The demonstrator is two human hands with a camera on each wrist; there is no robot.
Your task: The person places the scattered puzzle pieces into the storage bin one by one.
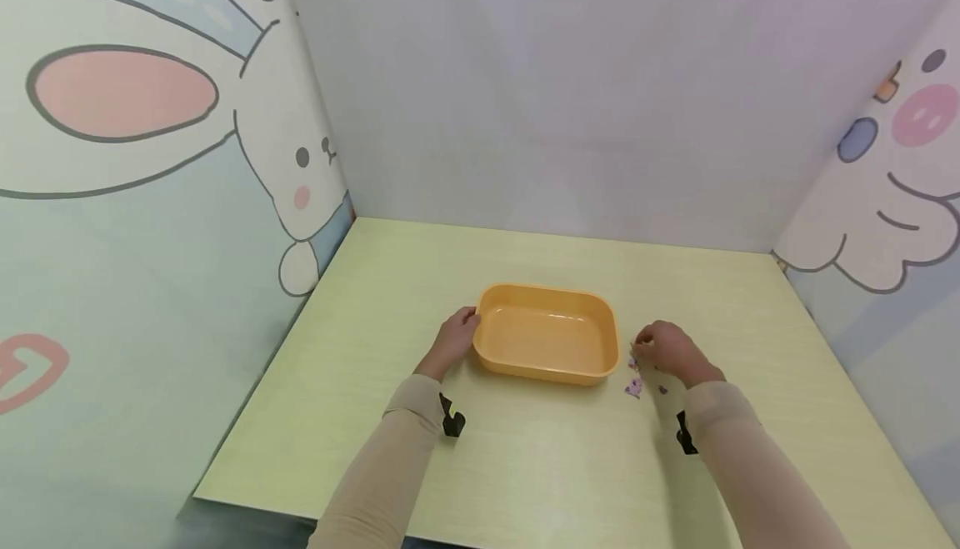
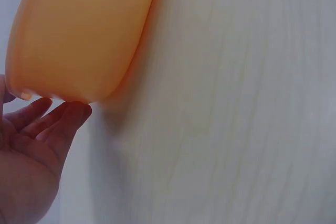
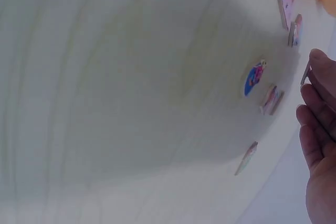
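Observation:
An orange rectangular plastic basin [image 1: 551, 371] with rounded corners stands on the table, and nothing shows inside it. My left hand [image 1: 455, 335] grips its left end; in the left wrist view the fingertips [image 2: 79, 109] touch the outer wall [image 2: 79, 40], while the thumb is mostly cut off. To the right of the basin, my right hand [image 1: 670, 351] pinches a small flat piece [image 3: 305, 73] between thumb and index finger, seen edge-on. Below that hand lie several small printed pieces, among them a pinkish-purple one [image 1: 634, 386] and a blue one [image 3: 254, 78].
The pale wood-grain table [image 1: 420, 266] reaches back to a plain light curtain [image 1: 540, 99]. Cartoon-printed panels flank it, with a rabbit [image 1: 288, 132] on the left. Black wrist straps [image 1: 452, 420] show at both sleeves.

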